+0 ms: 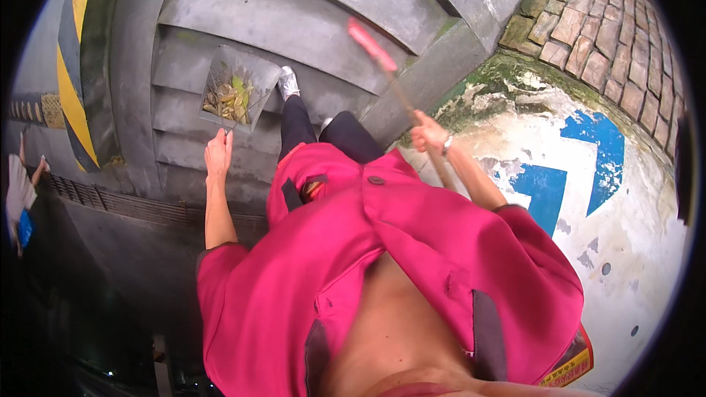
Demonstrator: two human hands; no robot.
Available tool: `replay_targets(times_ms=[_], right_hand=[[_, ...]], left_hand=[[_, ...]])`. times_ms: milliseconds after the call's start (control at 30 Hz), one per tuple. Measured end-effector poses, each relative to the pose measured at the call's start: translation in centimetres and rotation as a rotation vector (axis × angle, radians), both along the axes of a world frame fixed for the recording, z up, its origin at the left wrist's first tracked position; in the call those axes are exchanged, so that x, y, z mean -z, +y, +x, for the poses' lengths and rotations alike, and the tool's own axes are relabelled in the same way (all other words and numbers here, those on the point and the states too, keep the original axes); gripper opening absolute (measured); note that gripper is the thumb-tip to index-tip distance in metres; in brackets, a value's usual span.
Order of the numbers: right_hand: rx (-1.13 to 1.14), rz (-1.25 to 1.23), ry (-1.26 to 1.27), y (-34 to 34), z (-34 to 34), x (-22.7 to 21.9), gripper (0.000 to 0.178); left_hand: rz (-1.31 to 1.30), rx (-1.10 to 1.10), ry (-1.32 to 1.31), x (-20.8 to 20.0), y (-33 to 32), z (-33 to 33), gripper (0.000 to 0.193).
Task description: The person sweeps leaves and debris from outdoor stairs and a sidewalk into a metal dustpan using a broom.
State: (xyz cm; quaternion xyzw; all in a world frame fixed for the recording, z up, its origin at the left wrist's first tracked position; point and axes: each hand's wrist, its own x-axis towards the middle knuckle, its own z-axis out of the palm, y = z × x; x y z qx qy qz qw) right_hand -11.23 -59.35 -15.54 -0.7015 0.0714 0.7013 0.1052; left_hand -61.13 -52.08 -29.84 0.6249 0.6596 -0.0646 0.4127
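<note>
Grey concrete steps (294,22) carry the person's white shoe (287,83), beside worn pavement (625,235) painted white and blue.

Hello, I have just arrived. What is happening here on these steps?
A person in a bright pink jacket stands on grey concrete steps outdoors. The left hand holds a metal dustpan with dry yellow leaves inside it. The right hand has its grip on the thin handle of a broom with a pink end, raised above the steps. One white shoe is on a step just beside the dustpan.
</note>
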Motion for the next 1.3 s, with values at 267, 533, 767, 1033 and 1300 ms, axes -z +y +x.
replay_targets(times_ms=[267,533,767,1033,1300], right_hand=[[-0.576,0.384,0.432,2.2,-6.0,0.5,0.079],[-0.818,0.514,-0.039,2.6,4.7,-6.3,0.077],[-0.205,0.337,0.067,-1.5,10.6,-9.9,0.077],[0.608,0.043,0.028,-10.2,2.8,-9.5,0.075],[0.723,0.051,0.133,-7.4,-4.3,0.9,0.035]], left_hand=[[0.003,0.191,0.062,-0.8,3.6,1.9,0.034],[0.129,0.256,0.071,-5.6,6.3,3.8,0.035],[0.117,0.218,0.060,-10.7,9.3,5.7,0.037],[0.123,0.423,0.008,-10.1,16.8,6.0,0.039],[0.047,0.671,0.115,-7.1,18.1,8.4,0.034]])
